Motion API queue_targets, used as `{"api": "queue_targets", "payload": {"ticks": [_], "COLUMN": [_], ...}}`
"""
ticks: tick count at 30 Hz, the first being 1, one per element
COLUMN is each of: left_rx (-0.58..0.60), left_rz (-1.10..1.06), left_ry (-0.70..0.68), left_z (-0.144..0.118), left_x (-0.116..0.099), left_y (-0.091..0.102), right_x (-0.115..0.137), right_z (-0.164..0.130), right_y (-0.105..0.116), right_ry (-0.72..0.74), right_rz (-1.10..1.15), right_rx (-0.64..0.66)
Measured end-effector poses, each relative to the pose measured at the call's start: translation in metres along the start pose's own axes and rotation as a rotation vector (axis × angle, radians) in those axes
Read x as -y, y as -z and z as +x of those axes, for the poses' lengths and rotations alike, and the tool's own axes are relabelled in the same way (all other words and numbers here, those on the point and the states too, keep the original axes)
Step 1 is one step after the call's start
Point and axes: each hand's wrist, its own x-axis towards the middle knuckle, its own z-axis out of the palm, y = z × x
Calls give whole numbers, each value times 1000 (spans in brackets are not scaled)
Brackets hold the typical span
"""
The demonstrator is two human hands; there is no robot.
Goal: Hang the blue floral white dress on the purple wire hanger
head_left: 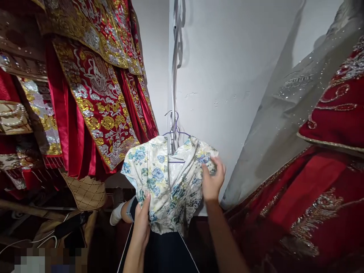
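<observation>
both of my hands are up on a small floral blouse [167,182], white with blue and yellow flowers, which hangs on a thin wire hanger [175,131] against a white wall [227,76]. the hanger's hook is caught on a pale strap or cord [174,57] that runs down the wall corner.

my left hand [142,222] is at the lower left part of the blouse, fingers curled and closed on the cloth near its hem, the thumb lying up along the fabric. my right hand [212,181] is higher, at the right shoulder and sleeve, fingers bent around the sleeve edge and pinching it; i cannot see the fingertips, since they are tucked behind the cloth.

below the blouse hangs a dark navy skirt [163,250] with a light trim line at each side, touching the blouse's hem.

to the left, heavy red garments with gold and silver embroidery [96,94] hang close together, their lower corner just beside the blouse's left sleeve. under them sits a tan quilted bag [87,191]. to the right, a grey sheer veil with sequins [284,113] drapes beside another red embroidered gown [321,197], near my right forearm.

behind the blouse's left edge a small part of another person shows, a limb with a white sock [116,215].
</observation>
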Motion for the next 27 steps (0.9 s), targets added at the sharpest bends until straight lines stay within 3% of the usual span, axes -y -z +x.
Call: {"api": "queue_targets", "payload": {"ticks": [2,6,9,13,18,22,24,27], "left_rx": [-60,-26,-15,-83,-35,-9,-38,-137], "left_rz": [45,73,103,158,84,48,88,190], "left_ry": [112,87,43,126,90,79,18,-218], "left_z": [-1,-6,-8,-10,-16,-19,-14,1], "left_x": [7,6,5,6,9,10,9,4], "left_y": [-6,-14,-10,-5,-15,-25,-20,4], "right_x": [-8,0,19,30,23,23,23,20], "right_z": [-49,-112,-111,-93,-109,-118,-115,-108], "right_y": [0,-4,-5,-1,1,2,3,9], "right_ry": [-258,-611,-687,-649,-583,-595,-678,-797], "right_rz": [121,398,506,481,394,468,521,613], "right_rx": [86,574,804,940,833,758,683,469]}}
